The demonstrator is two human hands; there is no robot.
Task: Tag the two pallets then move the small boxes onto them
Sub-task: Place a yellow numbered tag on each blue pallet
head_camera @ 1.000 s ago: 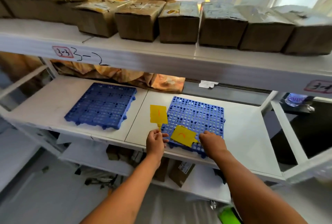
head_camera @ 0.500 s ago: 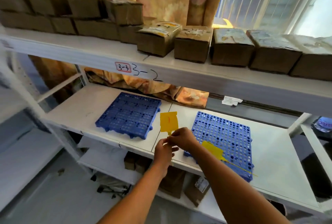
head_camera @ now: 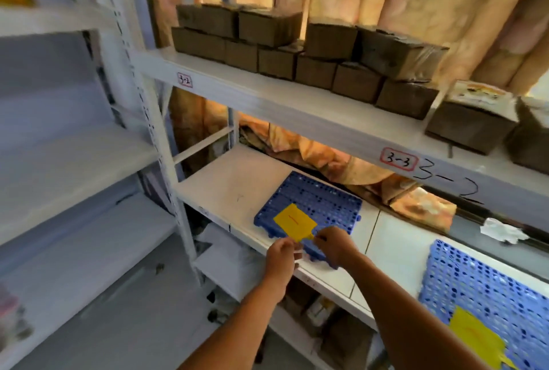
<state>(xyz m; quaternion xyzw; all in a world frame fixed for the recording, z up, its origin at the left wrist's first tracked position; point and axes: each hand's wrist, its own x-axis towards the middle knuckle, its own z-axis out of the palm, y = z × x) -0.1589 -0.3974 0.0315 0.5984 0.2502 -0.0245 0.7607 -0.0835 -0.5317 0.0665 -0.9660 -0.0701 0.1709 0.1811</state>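
Two blue plastic pallets lie on the white middle shelf [head_camera: 225,182]. Over the front edge of the left pallet [head_camera: 320,200] I hold a yellow tag [head_camera: 294,221] marked with a red line. My right hand [head_camera: 332,243] pinches the tag's stem and my left hand [head_camera: 282,251] pinches its tie just beside it. The right pallet [head_camera: 481,289] carries a second yellow tag [head_camera: 475,337] lying near its front edge. Several small brown boxes [head_camera: 315,52] are stacked on the upper shelf above.
The upper shelf beam bears labels "3-2" [head_camera: 184,80] and "3-3" [head_camera: 399,159]. A crumpled white paper [head_camera: 502,231] lies at the back of the middle shelf. A white upright post [head_camera: 160,144] stands at left, with another rack beyond. More boxes sit below.
My view has swung left. Both hands have carried the yellow tag from between the pallets to the front edge of the left pallet. The other tag still lies on the right pallet.
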